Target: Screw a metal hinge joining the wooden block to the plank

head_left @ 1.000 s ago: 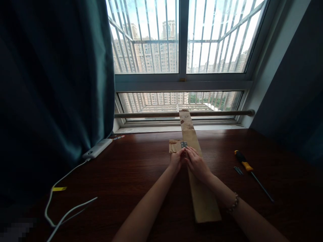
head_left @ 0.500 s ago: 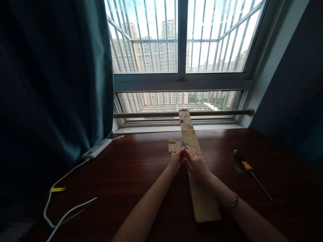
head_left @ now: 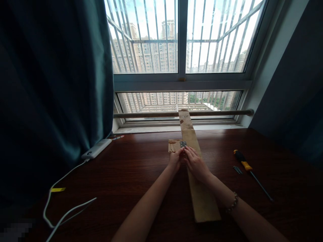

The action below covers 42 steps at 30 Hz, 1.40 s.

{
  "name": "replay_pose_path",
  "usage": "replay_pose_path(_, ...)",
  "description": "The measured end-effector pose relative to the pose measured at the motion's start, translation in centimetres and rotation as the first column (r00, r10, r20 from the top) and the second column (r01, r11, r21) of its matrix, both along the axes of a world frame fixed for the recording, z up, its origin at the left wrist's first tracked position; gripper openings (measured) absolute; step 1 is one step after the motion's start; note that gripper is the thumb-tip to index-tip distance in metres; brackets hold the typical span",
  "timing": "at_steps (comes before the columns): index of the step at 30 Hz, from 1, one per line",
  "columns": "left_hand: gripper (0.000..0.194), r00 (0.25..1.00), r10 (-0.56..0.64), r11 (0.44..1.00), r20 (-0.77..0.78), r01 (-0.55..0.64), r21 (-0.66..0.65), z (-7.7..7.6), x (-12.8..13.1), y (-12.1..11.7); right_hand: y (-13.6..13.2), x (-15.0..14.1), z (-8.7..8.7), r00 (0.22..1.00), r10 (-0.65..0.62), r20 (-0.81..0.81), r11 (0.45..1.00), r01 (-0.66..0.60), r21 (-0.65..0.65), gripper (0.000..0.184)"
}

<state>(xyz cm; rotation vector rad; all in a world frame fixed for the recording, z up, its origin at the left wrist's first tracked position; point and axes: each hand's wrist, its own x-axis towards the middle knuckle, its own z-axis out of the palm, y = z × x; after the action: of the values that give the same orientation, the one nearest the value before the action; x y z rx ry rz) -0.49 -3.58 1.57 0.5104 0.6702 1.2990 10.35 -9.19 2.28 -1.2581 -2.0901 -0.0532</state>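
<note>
A long wooden plank (head_left: 202, 198) lies on the dark wooden table (head_left: 126, 174), running from near me to the window sill. A small wooden block (head_left: 173, 146) lies against its left side. A small metal hinge (head_left: 183, 144) bridges the block and the plank. My left hand (head_left: 175, 159) rests on the block's near edge, fingers pinched just below the hinge. My right hand (head_left: 195, 164) lies on the plank, its fingertips meeting the left hand's at the hinge. What the fingertips pinch is too small to see.
A yellow-and-black screwdriver (head_left: 248, 168) lies to the right, with a few screws (head_left: 237, 169) beside it. A white power bank (head_left: 96, 149) with a white cable (head_left: 65, 210) sits at left by the teal curtain (head_left: 55, 84). A rod (head_left: 151, 114) runs along the window.
</note>
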Motion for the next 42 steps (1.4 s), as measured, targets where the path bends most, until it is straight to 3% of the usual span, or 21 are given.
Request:
replay_pose_path(8, 0.01, 1.0, -0.007, 1.0, -0.008, 0.007, -0.028, 0.0, 0.0, 0.2, 0.0, 0.0, 0.1, 0.999, 0.016, -0.039, 1.0, -0.016, -0.019, 0.042)
replay_pose_path(13, 0.011, 1.0, 0.013, 1.0, -0.014, -0.013, -0.019, 0.3, 0.0, 0.0, -0.1, 0.4, 0.8, 0.984, 0.061, -0.167, 0.998, -0.06, 0.011, 0.042)
replay_pose_path(16, 0.014, 0.999, 0.025, 0.999, -0.029, -0.026, -0.022, 0.3, 0.0, 0.1, -0.3, 2.8, 1.9, 0.965, -0.009, -0.263, 0.999, 0.019, 0.034, 0.036)
replay_pose_path(19, 0.016, 0.999, 0.032, 0.999, -0.045, -0.033, -0.024, 0.0, 0.1, 0.3, -0.5, 8.1, 2.9, 0.945, -0.199, -0.258, 0.98, 0.19, -0.056, 0.025)
replay_pose_path(21, 0.015, 0.998, 0.031, 0.999, -0.049, -0.032, -0.025, -0.2, 0.0, 0.4, -0.6, 12.8, 3.2, 0.909, -0.381, -0.172, 0.921, 0.355, -0.161, 0.019)
replay_pose_path(24, 0.015, 0.998, 0.028, 0.999, -0.049, -0.03, -0.033, -0.3, 0.0, 0.5, -0.9, 19.0, 2.7, 0.829, -0.559, 0.016, 0.781, 0.532, -0.328, 0.014)
replay_pose_path(27, 0.015, 0.998, 0.038, 0.999, -0.051, -0.04, -0.037, -0.1, 0.1, 0.4, -1.0, 22.1, 1.6, 0.776, -0.594, 0.212, 0.603, 0.604, -0.522, 0.016)
replay_pose_path(29, 0.014, 0.998, 0.036, 0.999, -0.053, -0.038, -0.036, 0.1, 0.1, 0.3, -1.0, 22.5, 0.7, 0.76, -0.58, 0.294, 0.536, 0.627, -0.565, 0.016)
replay_pose_path(35, 0.015, 0.998, 0.045, 0.999, -0.046, -0.046, -0.026, 0.0, 0.1, 0.4, -0.9, 21.3, -0.3, 0.706, -0.596, 0.382, 0.465, 0.692, -0.553, 0.015)
replay_pose_path(42, 0.015, 0.998, 0.045, 0.999, -0.05, -0.046, -0.022, -0.1, 0.1, 0.4, -1.1, 20.8, 0.1, 0.704, -0.572, 0.42, 0.461, 0.7, -0.546, 0.014)
